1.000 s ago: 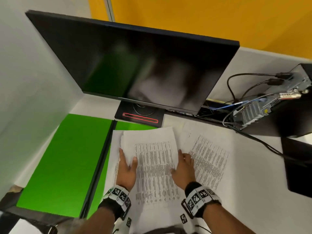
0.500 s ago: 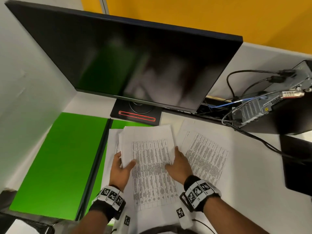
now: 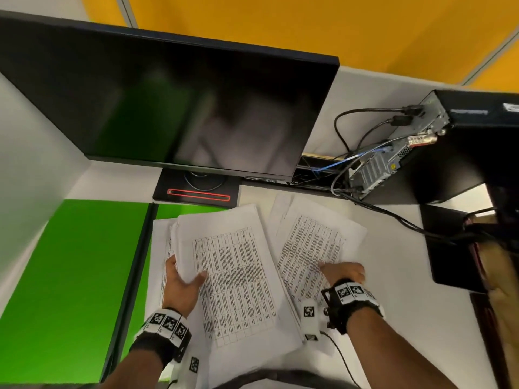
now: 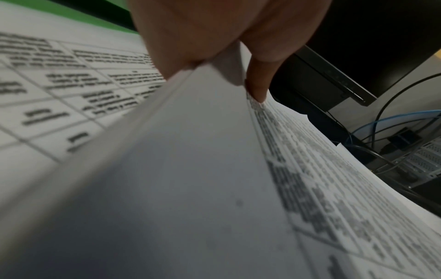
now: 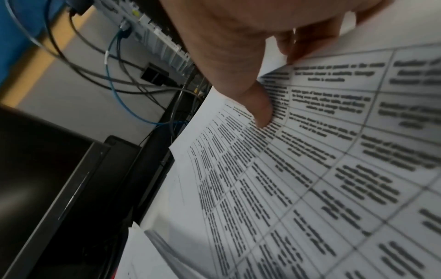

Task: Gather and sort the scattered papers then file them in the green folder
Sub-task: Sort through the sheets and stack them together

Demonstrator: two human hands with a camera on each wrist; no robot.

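Observation:
An open green folder lies flat at the left of the white desk, and its right half is mostly under papers. A stack of printed table sheets rests on it. My left hand grips the stack's left edge, thumb on top and fingers beneath; the left wrist view shows the pinch on the stack. More printed sheets lie to the right. My right hand holds their near edge: in the right wrist view its thumb presses the top sheet and the fingers curl under.
A large dark monitor on a black base stands just behind the papers. A computer box with trailing cables sits at the back right. A flat black object lies at the right. A white partition closes the left side.
My right hand has left the stack and moved right onto the loose sheets, taking hold of their edge. My left hand keeps its grip on the stack's left edge.

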